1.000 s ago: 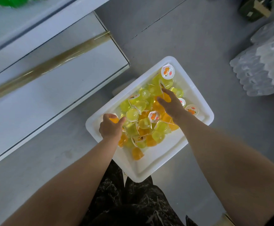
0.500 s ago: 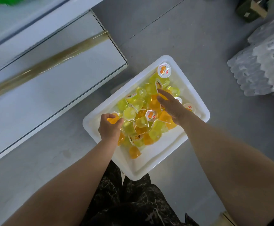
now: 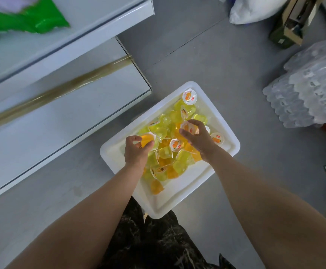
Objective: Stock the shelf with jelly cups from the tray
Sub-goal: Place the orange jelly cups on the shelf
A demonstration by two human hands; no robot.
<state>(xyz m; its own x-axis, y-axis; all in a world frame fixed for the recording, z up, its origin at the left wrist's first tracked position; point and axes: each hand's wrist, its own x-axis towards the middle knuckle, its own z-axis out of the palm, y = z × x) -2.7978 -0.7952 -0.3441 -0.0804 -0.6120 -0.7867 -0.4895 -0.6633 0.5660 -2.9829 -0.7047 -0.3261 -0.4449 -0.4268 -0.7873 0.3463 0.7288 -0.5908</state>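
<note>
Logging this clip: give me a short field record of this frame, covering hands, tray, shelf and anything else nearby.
left hand: grips an orange jelly cup over the tray's left part
right hand: pinches a lidded jelly cup above the heap
tray: white, holds a loose heap of yellow and orange jelly cups
shelf: white, left of the tray
other: green packet on the upper level

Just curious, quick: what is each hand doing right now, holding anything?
Left hand: fingers curled round an orange jelly cup.
Right hand: fingers pinch a lidded jelly cup.
</note>
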